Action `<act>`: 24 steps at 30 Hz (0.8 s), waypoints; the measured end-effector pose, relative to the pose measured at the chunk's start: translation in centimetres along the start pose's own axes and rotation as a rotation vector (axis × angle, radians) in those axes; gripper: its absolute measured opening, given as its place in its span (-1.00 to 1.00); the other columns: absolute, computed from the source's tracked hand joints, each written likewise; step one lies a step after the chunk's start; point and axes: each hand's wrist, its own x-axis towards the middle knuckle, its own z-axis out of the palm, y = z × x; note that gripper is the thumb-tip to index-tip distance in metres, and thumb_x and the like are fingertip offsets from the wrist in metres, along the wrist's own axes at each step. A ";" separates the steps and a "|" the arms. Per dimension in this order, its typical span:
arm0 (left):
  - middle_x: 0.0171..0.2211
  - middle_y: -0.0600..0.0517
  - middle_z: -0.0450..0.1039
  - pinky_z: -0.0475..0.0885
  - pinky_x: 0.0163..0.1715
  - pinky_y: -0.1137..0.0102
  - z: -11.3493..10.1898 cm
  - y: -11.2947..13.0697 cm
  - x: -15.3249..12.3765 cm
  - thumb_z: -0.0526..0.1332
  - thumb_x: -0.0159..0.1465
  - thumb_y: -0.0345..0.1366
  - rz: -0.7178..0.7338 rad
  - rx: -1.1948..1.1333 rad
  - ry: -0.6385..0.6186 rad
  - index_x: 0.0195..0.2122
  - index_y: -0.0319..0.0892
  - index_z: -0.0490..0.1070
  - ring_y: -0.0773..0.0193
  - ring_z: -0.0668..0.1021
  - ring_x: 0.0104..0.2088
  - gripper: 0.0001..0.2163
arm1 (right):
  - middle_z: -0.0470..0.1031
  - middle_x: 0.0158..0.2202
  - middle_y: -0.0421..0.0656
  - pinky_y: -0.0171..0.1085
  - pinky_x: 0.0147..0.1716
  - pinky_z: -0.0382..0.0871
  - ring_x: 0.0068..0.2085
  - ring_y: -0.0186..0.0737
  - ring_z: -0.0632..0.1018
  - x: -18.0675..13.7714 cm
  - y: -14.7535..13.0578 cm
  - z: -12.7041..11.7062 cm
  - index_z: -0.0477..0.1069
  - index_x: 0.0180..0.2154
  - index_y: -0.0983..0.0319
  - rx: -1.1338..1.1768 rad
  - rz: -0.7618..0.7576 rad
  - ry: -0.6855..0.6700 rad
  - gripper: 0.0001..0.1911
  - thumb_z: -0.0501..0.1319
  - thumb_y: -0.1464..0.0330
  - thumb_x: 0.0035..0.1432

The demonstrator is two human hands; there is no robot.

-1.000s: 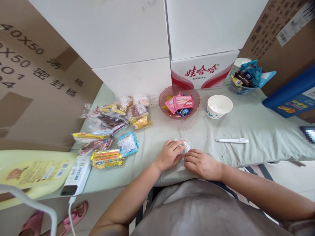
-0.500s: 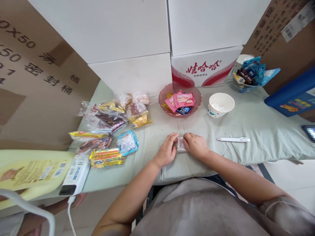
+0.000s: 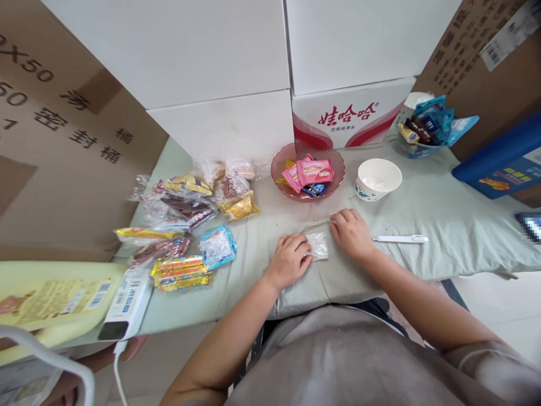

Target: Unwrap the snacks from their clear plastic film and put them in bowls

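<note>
Head view: left hand (image 3: 291,260) grip pinching clear packet (image 3: 318,246) (contents unclear); right hand (image 3: 351,232) grip cannot tell, fingertips tucked.

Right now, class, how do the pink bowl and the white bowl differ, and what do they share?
The pink bowl is translucent, wider and shallower; the white bowl is opaque, with a blue print on its wall. The pink bowl holds wrapped snacks; the white bowl looks empty. Both stand upright on the cloth.
</note>
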 end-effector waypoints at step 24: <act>-0.19 -0.06 0.41 0.41 -0.08 0.13 0.1 -1.5 -0.3 0.17 0.25 -0.38 -0.144 -0.100 0.127 -0.28 -0.15 0.41 0.11 0.44 -0.10 -0.95 | 0.53 -0.19 0.00 -0.13 -0.09 0.34 -0.11 -0.06 0.49 7.5 11.0 -9.3 0.55 -0.21 0.27 -0.098 0.294 -0.001 -0.82 0.17 0.43 0.20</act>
